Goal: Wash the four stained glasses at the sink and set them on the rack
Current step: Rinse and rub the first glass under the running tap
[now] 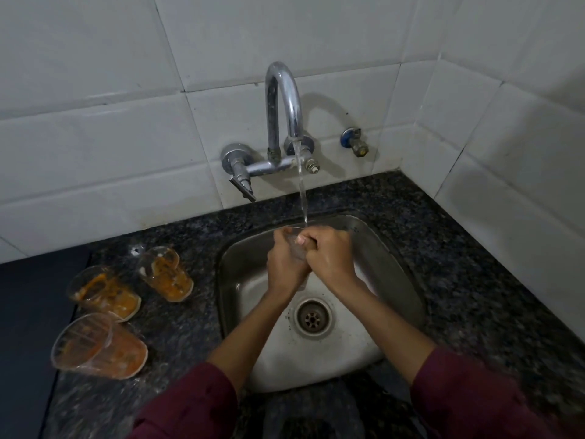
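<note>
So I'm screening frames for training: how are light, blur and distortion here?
Head view: dim overall; wide-angle bends the white wall tiles; the chrome gooseneck tap throws a soft shadow; the maroon sleeves and near orange-stained glass smear at the edges.

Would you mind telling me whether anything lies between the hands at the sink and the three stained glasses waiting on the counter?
Nothing visible does. The three stained glasses stand on the counter left of the sink, with bare granite between. Both hands, left hand and right hand, hold a glass under the tap.
</note>
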